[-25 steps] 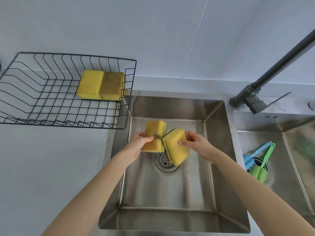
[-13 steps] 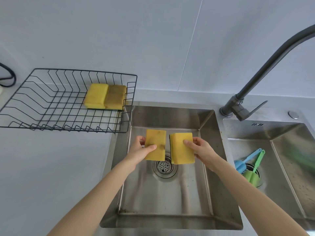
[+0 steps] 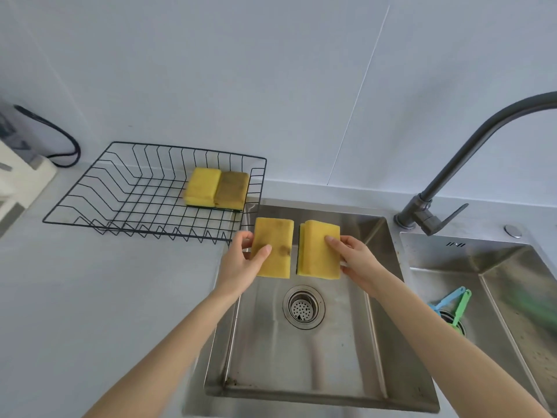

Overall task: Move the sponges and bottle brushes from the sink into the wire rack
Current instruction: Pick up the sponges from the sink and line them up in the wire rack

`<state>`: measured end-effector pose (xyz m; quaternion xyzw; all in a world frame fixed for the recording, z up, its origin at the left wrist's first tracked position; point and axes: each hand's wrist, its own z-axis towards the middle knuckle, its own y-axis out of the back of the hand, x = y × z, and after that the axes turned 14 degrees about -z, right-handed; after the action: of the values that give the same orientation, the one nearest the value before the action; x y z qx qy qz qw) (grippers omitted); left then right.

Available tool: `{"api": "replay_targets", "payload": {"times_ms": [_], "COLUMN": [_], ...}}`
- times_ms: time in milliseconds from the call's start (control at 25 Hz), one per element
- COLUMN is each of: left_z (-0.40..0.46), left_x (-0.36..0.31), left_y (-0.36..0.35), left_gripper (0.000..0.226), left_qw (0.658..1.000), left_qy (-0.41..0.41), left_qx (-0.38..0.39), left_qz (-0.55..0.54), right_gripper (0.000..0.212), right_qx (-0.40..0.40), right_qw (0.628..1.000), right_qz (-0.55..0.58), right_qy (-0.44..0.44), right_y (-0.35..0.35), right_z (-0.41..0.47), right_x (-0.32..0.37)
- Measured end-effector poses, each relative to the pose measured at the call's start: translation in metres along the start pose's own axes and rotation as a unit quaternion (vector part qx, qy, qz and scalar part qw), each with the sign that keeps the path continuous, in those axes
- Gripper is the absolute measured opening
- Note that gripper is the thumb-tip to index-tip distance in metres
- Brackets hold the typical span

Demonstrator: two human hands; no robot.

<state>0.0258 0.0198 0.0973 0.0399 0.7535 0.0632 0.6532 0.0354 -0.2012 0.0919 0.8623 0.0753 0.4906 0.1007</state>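
My left hand grips a stained yellow sponge above the back of the left sink basin. Beside it, my right hand holds a cleaner yellow sponge with a dark green underside. The two sponges hang flat, side by side, a small gap between them. The black wire rack stands on the counter to the left, with two yellow sponges lying in its back right corner. A blue and a green bottle brush lie in the right basin by its drain.
A dark grey faucet arches over the divide between the basins. The left basin's drain strainer sits below the sponges. A black cable and a white object are at the far left on the grey counter.
Both hands have lifted their sponges up from the basin floor and toward the back left, turning them flat and level, closer to the rack.
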Motion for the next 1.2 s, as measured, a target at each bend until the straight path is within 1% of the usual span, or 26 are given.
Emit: {"api": "replay_targets", "payload": {"times_ms": [160, 320, 480, 720, 880, 960, 1200], "left_z": [-0.001, 0.007, 0.016, 0.039, 0.057, 0.066, 0.099], "left_x": [-0.01, -0.022, -0.027, -0.022, -0.017, -0.015, -0.009], "left_y": [0.027, 0.057, 0.087, 0.139, 0.174, 0.19, 0.23], "left_gripper": [0.028, 0.028, 0.028, 0.029, 0.029, 0.029, 0.032], "left_qw": [0.999, 0.998, 0.997, 0.995, 0.992, 0.99, 0.985], "left_qy": [0.002, -0.005, -0.015, -0.007, 0.0, 0.004, 0.016], "left_qx": [-0.001, -0.016, -0.032, -0.079, -0.111, -0.122, -0.161], "left_qz": [-0.052, -0.061, -0.068, -0.065, -0.068, -0.069, -0.062], "right_gripper": [0.039, 0.034, 0.034, 0.047, 0.047, 0.045, 0.046], "right_qx": [0.002, 0.007, 0.019, -0.009, -0.001, -0.006, -0.014], "right_qw": [1.0, 0.999, 0.998, 0.998, 0.997, 0.997, 0.99], "right_qz": [0.007, 0.02, 0.016, -0.001, -0.004, -0.021, -0.122], "right_qy": [0.021, 0.043, 0.057, 0.066, 0.075, 0.077, 0.072], "right_y": [-0.017, -0.036, -0.061, -0.108, -0.14, -0.155, -0.206], "right_z": [-0.004, -0.005, -0.003, 0.014, 0.028, 0.038, 0.08], "right_x": [0.021, 0.042, 0.064, 0.096, 0.12, 0.13, 0.16]}}
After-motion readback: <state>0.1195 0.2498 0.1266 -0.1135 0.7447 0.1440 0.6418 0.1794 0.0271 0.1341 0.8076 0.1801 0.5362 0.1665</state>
